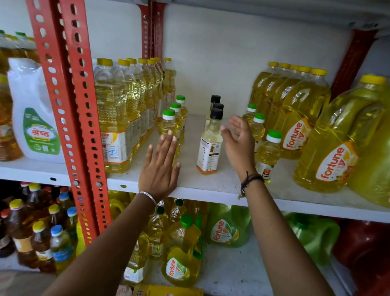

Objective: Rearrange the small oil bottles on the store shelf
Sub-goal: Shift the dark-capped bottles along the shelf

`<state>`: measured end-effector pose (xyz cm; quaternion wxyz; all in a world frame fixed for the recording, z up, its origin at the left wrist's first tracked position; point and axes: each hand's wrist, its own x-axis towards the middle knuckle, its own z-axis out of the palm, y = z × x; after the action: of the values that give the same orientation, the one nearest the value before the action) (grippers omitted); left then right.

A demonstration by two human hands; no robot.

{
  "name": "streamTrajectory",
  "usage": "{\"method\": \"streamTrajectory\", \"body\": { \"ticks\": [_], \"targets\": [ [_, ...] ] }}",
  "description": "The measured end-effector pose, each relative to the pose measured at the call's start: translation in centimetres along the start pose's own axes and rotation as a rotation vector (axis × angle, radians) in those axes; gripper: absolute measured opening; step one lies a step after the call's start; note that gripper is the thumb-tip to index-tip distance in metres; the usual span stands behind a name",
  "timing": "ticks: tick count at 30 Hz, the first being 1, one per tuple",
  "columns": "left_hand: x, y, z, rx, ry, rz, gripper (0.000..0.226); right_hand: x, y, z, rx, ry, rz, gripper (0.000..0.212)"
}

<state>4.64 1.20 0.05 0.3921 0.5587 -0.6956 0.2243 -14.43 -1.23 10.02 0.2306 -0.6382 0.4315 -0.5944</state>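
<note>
On the white shelf [208,188] stand three rows of small oil bottles. A left row of green-capped yellow bottles [171,125] runs front to back. A middle row has black-capped bottles, the front one [210,147] with a white and orange label. A right row of green-capped bottles [268,151] stands beside the big jugs. My left hand [160,165] is flat and open at the shelf front, fingertips against the front left bottle. My right hand [238,140] is open between the middle and right rows, holding nothing.
Tall yellow-capped oil bottles [120,110] line the left side, next to a red slotted post [73,100]. Large Fortune jugs [332,149] fill the right. A white jug [35,115] stands in the left bay. The lower shelf holds several more bottles [182,251].
</note>
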Motion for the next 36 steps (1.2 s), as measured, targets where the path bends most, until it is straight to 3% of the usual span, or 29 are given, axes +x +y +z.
{"method": "streamTrajectory", "body": {
  "ticks": [8,24,31,36],
  "targets": [
    [0.0,-0.1,0.0,-0.005,-0.007,0.007,0.062,3.0,1.9,1.6,0.037,-0.175,0.169,0.035],
    [-0.1,-0.1,-0.1,-0.025,-0.057,0.0,0.061,1.8,0.9,2.4,-0.153,0.131,0.076,0.044],
    [-0.1,-0.1,0.0,-0.027,-0.054,0.0,0.062,1.7,1.0,2.4,-0.205,0.108,0.059,0.053],
    [-0.1,-0.1,0.1,-0.025,-0.056,0.001,0.061,1.8,0.8,2.0,-0.01,0.009,0.11,0.037]
  ]
}}
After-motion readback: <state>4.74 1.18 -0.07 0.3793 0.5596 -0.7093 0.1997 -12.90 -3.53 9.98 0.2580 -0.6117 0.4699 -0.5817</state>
